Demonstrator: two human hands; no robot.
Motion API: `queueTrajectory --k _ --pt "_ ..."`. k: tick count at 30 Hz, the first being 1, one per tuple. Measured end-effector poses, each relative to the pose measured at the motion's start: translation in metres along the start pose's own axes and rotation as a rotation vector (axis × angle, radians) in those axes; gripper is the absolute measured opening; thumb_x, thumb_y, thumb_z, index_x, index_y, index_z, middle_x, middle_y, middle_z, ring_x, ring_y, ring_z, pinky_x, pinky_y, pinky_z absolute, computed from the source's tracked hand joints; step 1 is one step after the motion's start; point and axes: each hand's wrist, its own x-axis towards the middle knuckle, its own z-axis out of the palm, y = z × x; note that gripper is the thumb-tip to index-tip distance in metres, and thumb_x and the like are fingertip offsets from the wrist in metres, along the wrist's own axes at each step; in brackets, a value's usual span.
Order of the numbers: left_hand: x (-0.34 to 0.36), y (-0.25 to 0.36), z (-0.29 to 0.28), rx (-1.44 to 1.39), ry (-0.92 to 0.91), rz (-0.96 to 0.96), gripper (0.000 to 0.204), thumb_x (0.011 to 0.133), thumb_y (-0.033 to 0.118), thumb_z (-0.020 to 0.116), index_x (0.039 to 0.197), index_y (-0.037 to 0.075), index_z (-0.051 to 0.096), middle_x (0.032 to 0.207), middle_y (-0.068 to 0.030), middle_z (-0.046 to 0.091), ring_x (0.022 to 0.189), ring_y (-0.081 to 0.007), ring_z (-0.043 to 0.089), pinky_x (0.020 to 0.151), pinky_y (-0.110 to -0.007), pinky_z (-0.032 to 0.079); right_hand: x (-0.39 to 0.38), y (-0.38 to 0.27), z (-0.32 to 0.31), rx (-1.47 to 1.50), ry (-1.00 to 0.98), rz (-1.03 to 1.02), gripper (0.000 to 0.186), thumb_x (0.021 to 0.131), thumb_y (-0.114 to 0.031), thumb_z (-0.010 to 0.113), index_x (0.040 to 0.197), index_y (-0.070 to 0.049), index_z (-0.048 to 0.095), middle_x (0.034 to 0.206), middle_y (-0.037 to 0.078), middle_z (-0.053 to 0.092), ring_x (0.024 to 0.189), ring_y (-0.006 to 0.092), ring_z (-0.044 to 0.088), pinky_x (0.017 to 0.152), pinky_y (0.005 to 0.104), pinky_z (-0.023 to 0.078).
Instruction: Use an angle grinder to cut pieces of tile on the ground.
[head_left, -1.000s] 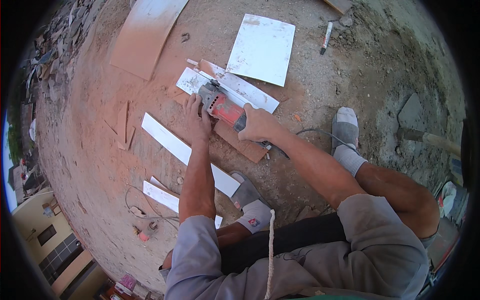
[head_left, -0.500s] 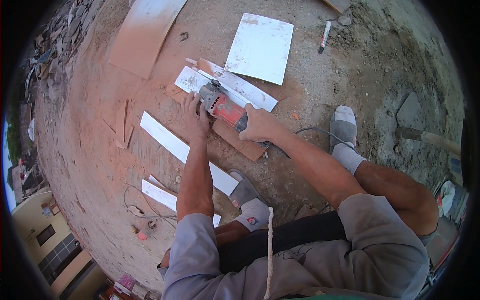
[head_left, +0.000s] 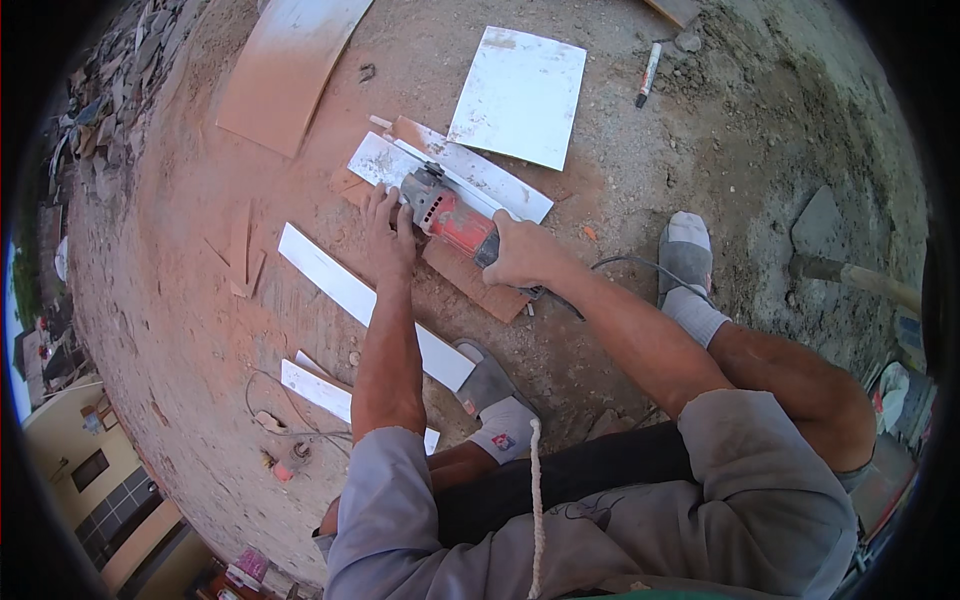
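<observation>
Bare dusty ground point(head_left: 700, 130) spreads out under us, reddish powder all around the work spot. We've got our right hand point(head_left: 522, 255) wrapped tight round the red body of the angle grinder point(head_left: 450, 212), fingers fully closed on it, cable point(head_left: 625, 265) trailing back toward our right foot point(head_left: 686, 250). Our left hand point(head_left: 385, 230) lies flat with fingers spread, pressing down just beside the grinder's grey head, holding nothing, only touching the tile edge and the dirt. The grinder's nose sits on the narrow white tile strip point(head_left: 450, 172), which rests across a brown board point(head_left: 470, 275). Just beyond the strip lies a big white tile point(head_left: 520, 95), near but apart. To the left, a long white offcut point(head_left: 345, 290) runs diagonally close to our left wrist, with another short offcut point(head_left: 320, 388) nearer our knee. A large tan tile point(head_left: 285, 70) lies up top left, a marker pen point(head_left: 648, 72) up top right, well clear. Open dirt sits to the right of the grinder, between board and right foot; the left side is crowded with offcuts
</observation>
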Motion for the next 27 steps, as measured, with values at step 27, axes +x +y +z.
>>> queueTrajectory --k 27 --pt "0.001 -0.001 0.003 -0.041 -0.002 -0.002 0.033 0.092 0.018 0.064 0.122 0.005 0.063 0.142 -0.0172 0.051 0.139 -0.0399 0.037 0.114 -0.046 0.031 -0.009 0.005 -0.007 0.011 -0.014 -0.014 0.07 0.063 -0.03 0.073 0.116 0.006 0.046 0.098 0.033 0.064 0.096 0.0457 0.064 0.084 0.0472 0.053"
